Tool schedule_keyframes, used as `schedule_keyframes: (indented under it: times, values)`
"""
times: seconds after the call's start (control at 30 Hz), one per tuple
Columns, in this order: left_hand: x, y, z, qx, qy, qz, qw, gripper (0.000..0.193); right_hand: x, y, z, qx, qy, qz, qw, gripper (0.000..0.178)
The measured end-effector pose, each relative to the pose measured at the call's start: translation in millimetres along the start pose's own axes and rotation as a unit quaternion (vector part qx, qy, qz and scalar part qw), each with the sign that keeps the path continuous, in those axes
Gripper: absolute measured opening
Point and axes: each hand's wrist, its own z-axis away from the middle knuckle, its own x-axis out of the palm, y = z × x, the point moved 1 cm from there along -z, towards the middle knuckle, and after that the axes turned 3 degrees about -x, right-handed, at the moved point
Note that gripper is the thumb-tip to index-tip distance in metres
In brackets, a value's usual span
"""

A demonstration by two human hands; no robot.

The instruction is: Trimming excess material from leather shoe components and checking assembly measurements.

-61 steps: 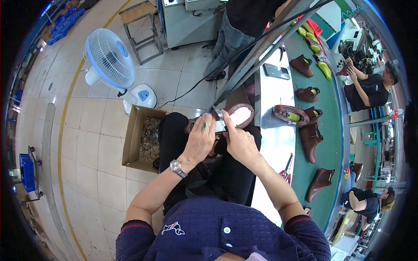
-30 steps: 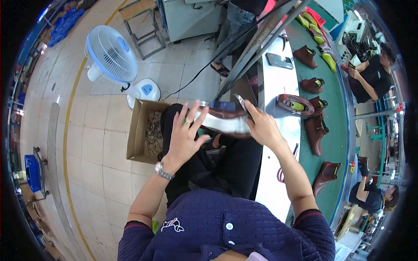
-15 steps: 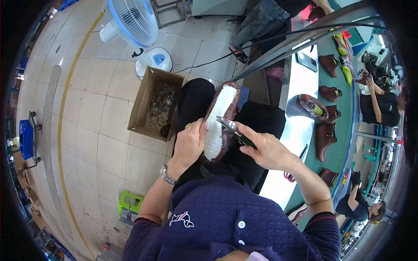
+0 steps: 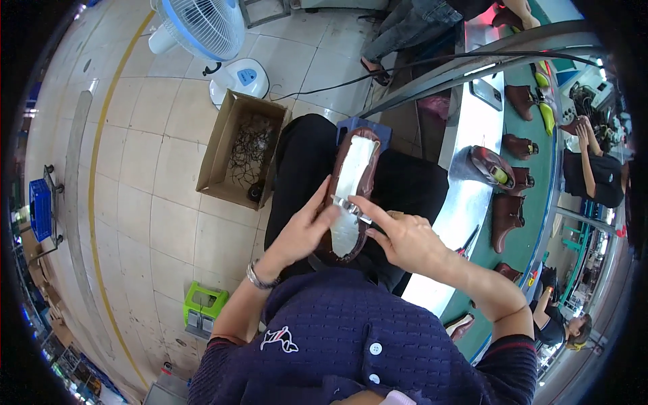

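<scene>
A brown leather shoe upper [image 4: 368, 179] lies sole side up across my lap, its pale insole board [image 4: 354, 169] showing with brown leather folded round the edge. My left hand [image 4: 295, 236] is closed on the shoe's left side, its slightly blurred thumb close to the plier jaws. In my right hand [image 4: 412, 241] I grip metal pliers [image 4: 352, 208]; their jaws reach across the middle of the sole. The plier handles are mostly hidden in my palm.
An open cardboard box [image 4: 219, 145] with dark scraps stands left of my knees, near a fan [image 4: 202, 30]. At right, a metal ledge [image 4: 459, 158] runs along a green conveyor [image 4: 533, 223] carrying brown boots [image 4: 506, 219]. A co-worker [image 4: 594, 172] is beyond it.
The plier jaws have moved slightly toward me along the sole and turned more crosswise. My left thumb has come across beside them. The whole view has shifted slightly.
</scene>
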Motion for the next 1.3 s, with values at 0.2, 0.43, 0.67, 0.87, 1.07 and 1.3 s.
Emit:
schedule_keyframes:
  times: [0.2,0.43,0.67,0.87,1.07,1.3]
  values:
    - [6,-14,-58,-0.111,-0.196,0.585,0.779,0.061,3,10,-5,-0.027,0.037,0.008,0.999,0.065]
    - [12,11,-63,-0.099,-0.131,0.496,0.853,0.071,-10,21,0,-0.028,0.028,-0.013,0.999,0.063]
    - [10,-7,-43,-0.113,-0.113,0.427,0.89,0.06,-76,-7,-12,-0.169,0.02,0.087,0.982,0.068]
    - [12,-10,-48,-0.105,-0.142,0.451,0.875,0.063,-39,34,-59,-0.09,0.02,0.165,0.982,0.073]
    - [10,8,-67,-0.062,-0.184,0.411,0.891,0.067,-73,12,-33,-0.174,0.138,0.115,0.968,0.072]
    - [-1,-8,-68,-0.007,-0.17,0.399,0.901,0.076,-59,10,-52,-0.065,0.062,0.162,0.983,0.055]
